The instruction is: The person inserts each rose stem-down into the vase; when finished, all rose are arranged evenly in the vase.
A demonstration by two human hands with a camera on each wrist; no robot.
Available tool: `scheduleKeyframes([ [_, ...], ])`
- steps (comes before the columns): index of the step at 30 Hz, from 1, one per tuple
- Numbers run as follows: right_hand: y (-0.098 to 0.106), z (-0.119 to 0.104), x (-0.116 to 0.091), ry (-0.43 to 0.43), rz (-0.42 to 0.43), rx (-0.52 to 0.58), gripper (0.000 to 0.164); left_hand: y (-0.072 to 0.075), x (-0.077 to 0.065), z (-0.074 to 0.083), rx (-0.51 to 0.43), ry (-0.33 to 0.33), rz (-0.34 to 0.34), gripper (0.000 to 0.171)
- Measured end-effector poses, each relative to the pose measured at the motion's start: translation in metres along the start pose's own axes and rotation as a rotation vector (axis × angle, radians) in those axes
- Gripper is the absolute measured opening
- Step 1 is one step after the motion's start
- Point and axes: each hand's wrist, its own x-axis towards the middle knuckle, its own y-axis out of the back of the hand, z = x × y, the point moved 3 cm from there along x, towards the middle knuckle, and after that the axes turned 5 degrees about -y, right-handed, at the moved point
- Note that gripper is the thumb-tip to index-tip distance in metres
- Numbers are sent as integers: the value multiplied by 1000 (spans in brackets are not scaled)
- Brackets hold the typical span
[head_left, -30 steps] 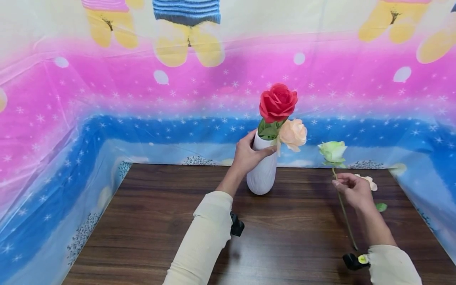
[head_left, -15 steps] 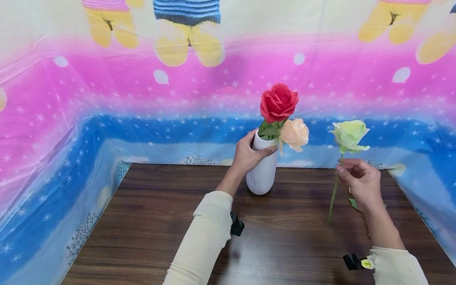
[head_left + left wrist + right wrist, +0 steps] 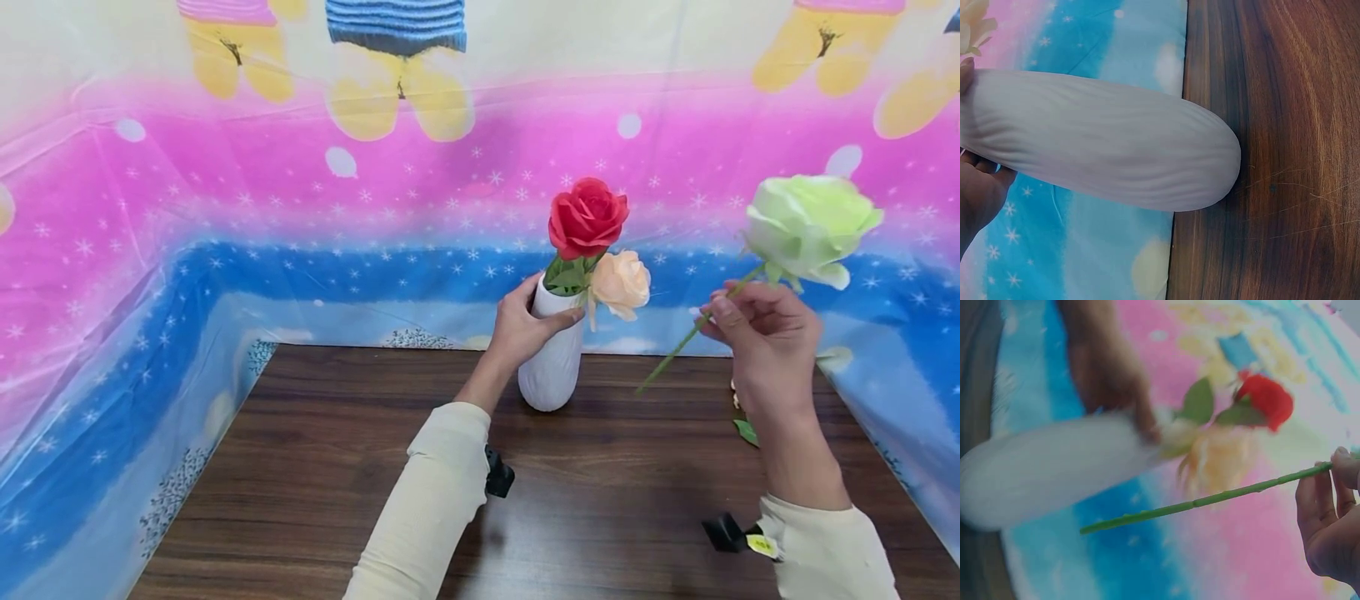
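Observation:
My left hand grips the white ribbed vase near its mouth, thumb in front. The vase stands on the table, and in the left wrist view its rounded base meets the wood. Out of its mouth rise a red rose with green leaves and a peach rose that leans right. Off to the right, my right hand pinches the stem of a pale green rose just below the bloom. Its bare green stem slants down toward the vase, the lower end in the air.
Behind my right wrist, a green leaf and a bit of another peach flower show on the dark wooden table. A printed pink and blue cloth hangs along the table's back and sides.
My right hand has lifted the green rose up from low over the table, and its stem has tilted so the lower end points left. My left hand and the vase stay put.

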Motion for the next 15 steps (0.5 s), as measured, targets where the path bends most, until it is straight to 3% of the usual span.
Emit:
scheduleKeyframes([
  [5, -26, -18, 14, 99, -2, 99, 16, 0, 0, -1, -7, 6, -2, 66],
  [15, -64, -35, 35, 180, 97, 356, 20, 1, 0, 1, -2, -3, -2, 67],
])
